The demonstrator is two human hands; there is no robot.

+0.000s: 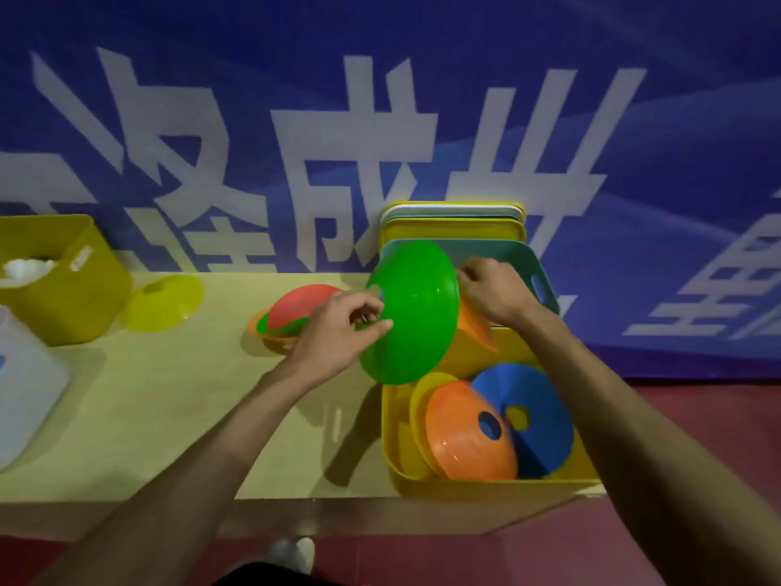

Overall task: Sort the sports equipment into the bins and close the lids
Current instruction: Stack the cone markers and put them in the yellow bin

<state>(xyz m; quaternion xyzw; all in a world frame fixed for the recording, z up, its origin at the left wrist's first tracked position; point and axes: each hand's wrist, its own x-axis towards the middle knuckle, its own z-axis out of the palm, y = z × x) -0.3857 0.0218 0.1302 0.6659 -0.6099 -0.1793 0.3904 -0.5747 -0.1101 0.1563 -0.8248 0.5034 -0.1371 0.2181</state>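
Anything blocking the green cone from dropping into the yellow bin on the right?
No lid covers the yellow bin. Beside the green cone, the right hand holds an orange cone over the bin's far end.

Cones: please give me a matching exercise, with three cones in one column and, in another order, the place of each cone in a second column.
Things:
1. green cone
2. blue cone
3. red cone

Places:
A. on top of a stack on the table
B. inside the right bin
C. held tilted by the left hand, above the right bin

Pairs: 1-C; 2-B; 3-A
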